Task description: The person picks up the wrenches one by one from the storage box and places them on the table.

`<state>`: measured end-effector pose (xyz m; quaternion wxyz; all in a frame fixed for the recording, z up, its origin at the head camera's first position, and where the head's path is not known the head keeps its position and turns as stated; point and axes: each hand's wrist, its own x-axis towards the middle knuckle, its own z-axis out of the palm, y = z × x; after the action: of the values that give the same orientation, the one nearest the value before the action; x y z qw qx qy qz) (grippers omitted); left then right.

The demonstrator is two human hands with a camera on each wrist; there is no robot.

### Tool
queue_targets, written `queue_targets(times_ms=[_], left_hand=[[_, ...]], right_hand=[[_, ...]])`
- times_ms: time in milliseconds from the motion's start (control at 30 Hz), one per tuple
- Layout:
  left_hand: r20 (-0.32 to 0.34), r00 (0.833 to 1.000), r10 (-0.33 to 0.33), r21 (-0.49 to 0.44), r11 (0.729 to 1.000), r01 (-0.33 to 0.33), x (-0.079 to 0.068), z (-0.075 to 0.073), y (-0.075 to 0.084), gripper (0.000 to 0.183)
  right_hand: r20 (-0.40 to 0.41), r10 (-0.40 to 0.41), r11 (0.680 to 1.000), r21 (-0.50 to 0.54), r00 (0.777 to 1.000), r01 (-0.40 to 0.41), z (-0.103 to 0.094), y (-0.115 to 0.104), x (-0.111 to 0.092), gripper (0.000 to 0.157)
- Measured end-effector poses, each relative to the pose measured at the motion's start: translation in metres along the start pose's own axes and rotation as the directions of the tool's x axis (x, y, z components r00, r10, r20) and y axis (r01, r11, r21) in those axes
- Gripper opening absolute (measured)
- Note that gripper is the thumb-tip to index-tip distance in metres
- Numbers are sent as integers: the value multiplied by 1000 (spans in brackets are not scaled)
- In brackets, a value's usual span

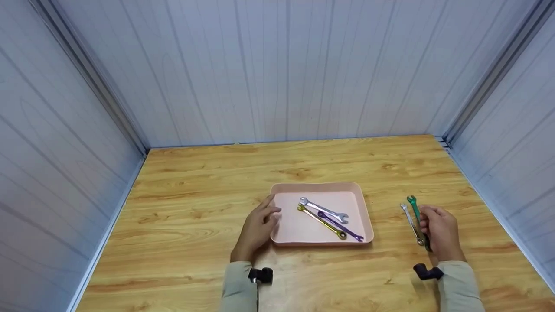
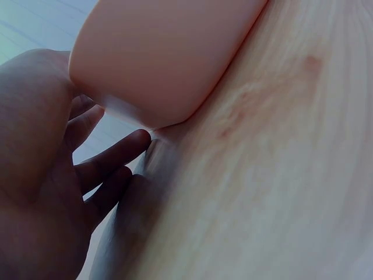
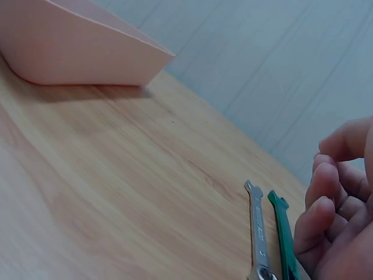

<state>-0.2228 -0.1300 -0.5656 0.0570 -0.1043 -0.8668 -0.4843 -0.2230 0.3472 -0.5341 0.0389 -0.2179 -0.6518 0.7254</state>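
A pink tray (image 1: 286, 234) lies on the table with a silver wrench (image 1: 323, 209), a gold wrench (image 1: 318, 220) and a purple wrench (image 1: 340, 226) inside it. My left hand (image 1: 256, 229) holds the tray's left rim, thumb over the edge and other fingers along the outside; the thumb's tip is hidden in the left wrist view. To the tray's right lie another silver wrench (image 3: 257, 227) and a green wrench (image 3: 284, 236), roughly side by side. Right beside the green one, my right hand (image 1: 440, 229) has curled fingers (image 3: 323, 181), and nothing shows between them.
The wooden table (image 1: 190, 216) carries all of these things. Pale panelled walls (image 1: 282, 73) close off its back and both sides. A small black device (image 1: 261, 275) is worn at the left wrist, and a similar one (image 1: 427, 272) at the right.
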Motion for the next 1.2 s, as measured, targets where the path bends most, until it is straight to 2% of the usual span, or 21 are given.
queue_targets(times_ms=[100, 233, 333, 500, 600, 867, 1100, 1200], left_hand=[[-5, 1000, 7, 4, 1000, -7, 0, 0, 0, 23], [-1, 1000, -15, 6, 1000, 15, 0, 1, -1, 23], [-3, 1000, -15, 5, 1000, 15, 0, 1, 0, 23], [-8, 1000, 22, -7, 1000, -22, -1, 1, 0, 23], [-6, 1000, 9, -14, 1000, -9, -1, 1, 0, 22], [1, 1000, 5, -13, 1000, -5, 0, 1, -1, 24], [19, 999, -31, -4, 999, 31, 0, 0, 0, 25], [12, 1000, -25, -11, 1000, 25, -1, -1, 0, 24]], right_hand=[[31, 9, 1000, 26, 999, -10, 4, 0, -2, 18], [87, 20, 997, 66, 996, -26, 8, 2, -5, 19], [124, 5, 996, 82, 992, -15, 12, 3, -8, 18], [187, -19, 992, 123, 982, -5, 22, 0, -13, 18], [212, -24, 991, 134, 977, -5, 30, -2, -17, 19], [227, -17, 998, 68, 974, 1, 57, -6, -22, 16], [229, -30, 994, 110, 973, 5, 79, -10, -27, 16], [219, -44, 995, 96, 975, 24, 90, -12, -31, 17]])
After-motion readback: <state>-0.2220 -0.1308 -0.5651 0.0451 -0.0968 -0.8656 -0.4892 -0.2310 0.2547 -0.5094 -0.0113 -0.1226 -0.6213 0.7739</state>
